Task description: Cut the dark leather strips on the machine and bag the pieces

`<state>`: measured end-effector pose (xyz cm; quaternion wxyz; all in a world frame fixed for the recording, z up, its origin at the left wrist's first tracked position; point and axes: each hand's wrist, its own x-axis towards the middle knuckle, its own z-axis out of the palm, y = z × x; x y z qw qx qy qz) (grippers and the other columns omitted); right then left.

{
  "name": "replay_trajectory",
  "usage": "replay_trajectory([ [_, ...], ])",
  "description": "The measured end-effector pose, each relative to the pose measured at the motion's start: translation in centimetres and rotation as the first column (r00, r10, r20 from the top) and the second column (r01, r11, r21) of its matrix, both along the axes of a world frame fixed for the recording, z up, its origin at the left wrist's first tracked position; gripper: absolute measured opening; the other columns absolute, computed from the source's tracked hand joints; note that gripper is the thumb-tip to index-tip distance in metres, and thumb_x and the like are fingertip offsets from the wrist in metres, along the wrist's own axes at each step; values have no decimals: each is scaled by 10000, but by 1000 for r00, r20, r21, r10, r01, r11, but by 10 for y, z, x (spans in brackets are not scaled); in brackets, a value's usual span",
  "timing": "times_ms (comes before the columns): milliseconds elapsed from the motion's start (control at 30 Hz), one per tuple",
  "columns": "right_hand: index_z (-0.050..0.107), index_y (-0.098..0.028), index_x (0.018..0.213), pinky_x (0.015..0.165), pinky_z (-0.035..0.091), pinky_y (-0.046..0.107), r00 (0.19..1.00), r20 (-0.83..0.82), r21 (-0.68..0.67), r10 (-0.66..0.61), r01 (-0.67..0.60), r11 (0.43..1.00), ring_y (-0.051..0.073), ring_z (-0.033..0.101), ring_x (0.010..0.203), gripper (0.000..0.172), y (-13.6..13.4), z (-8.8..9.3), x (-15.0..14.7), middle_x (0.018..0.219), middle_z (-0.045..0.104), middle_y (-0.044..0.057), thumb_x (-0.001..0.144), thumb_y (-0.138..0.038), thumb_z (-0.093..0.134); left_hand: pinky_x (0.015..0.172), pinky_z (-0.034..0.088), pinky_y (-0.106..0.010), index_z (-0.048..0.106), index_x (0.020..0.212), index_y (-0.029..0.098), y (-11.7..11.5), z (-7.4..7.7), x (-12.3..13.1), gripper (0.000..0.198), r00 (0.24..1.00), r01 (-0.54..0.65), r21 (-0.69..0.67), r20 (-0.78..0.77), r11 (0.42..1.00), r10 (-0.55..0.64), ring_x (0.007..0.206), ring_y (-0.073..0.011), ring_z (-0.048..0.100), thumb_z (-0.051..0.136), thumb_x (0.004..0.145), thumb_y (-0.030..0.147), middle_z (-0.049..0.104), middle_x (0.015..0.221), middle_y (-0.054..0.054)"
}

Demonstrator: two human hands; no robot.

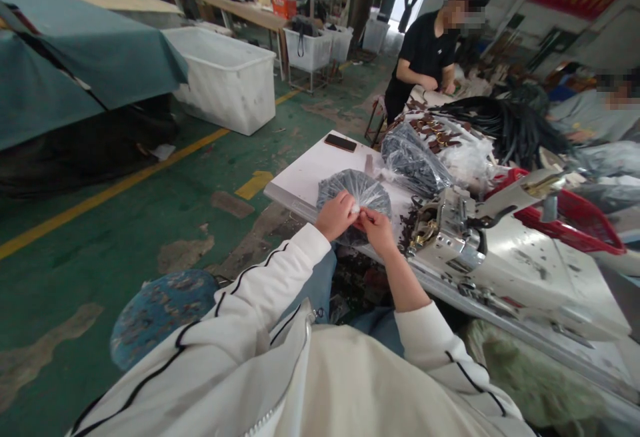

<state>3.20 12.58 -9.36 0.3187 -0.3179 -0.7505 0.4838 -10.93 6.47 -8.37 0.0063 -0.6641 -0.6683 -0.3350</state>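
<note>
A clear plastic bag [327, 188] with dark contents rests at the near edge of the white table [295, 174]. Its plastic is gathered into a bunch on the side facing me. My left hand [337, 216] is closed around the gathered plastic. Close beside it, my right hand [375, 227] pinches the same bunched part with its fingertips. Just behind, another plastic bag [415, 160] of dark pieces lies on the table, and a phone [341, 142] lies near the far left corner.
To the right stands a sewing machine [460, 230] with a red basket [583, 220] behind it. A person [430, 50] works beyond piled straps. A white bin [230, 77] and a blue stool [163, 314] are on the left.
</note>
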Motion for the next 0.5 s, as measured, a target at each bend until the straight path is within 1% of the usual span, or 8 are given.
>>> replay_trajectory([
  [33,729,-172,930,727,526,323,998,60,96,21,-27,995,191,638,771,292,5,6,2,833,695,53,857,-308,481,804,478,-326,553,879,164,-2,-1,-2,79,998,47,-6,-34,999,-47,888,-206,578,484,846,142,578,961,-92],
  [67,732,-164,866,743,507,315,989,136,206,49,-77,975,188,626,777,270,10,13,3,810,687,60,857,-293,496,832,476,-319,563,894,158,-4,-1,-5,102,992,104,-11,-64,995,-104,910,-201,582,473,856,129,586,969,-90],
  [133,727,-151,772,753,467,290,944,308,385,117,-237,892,178,603,778,227,23,30,3,775,674,61,839,-258,538,890,465,-316,579,934,139,-8,-1,-12,144,970,207,-13,-125,978,-207,958,-197,584,453,872,108,598,997,-97],
  [167,724,-146,754,744,449,276,909,389,431,150,-323,843,172,594,770,211,29,40,1,763,672,59,829,-239,549,908,461,-322,582,957,125,-9,0,-17,164,957,244,-12,-161,970,-243,976,-201,583,438,882,103,601,1015,-109],
  [233,723,-136,762,700,423,257,830,525,447,191,-459,767,163,584,736,186,37,56,-6,754,675,58,807,-201,555,913,464,-340,583,994,97,-8,2,-25,200,933,289,-12,-222,957,-284,983,-212,587,405,903,104,603,1041,-134],
  [333,728,-122,743,636,392,268,701,702,429,129,-560,709,181,579,681,152,41,69,-20,729,684,90,756,-173,585,900,472,-343,582,1031,91,-5,7,-34,229,900,351,-36,-262,936,-348,965,-213,595,386,915,110,608,1060,-142],
  [433,735,-114,698,606,363,294,596,802,423,29,-602,677,205,568,635,144,37,69,-29,671,679,128,727,-160,602,911,463,-342,578,1052,96,-3,10,-36,241,863,423,-79,-269,903,-428,983,-216,589,395,895,98,607,1076,-144],
  [500,738,-112,685,591,341,298,584,812,442,-22,-589,676,210,562,619,159,33,63,-30,658,677,140,725,-160,591,905,461,-347,579,1032,100,-3,12,-34,238,864,428,-99,-245,898,-439,985,-224,582,417,858,86,602,1071,-149],
])
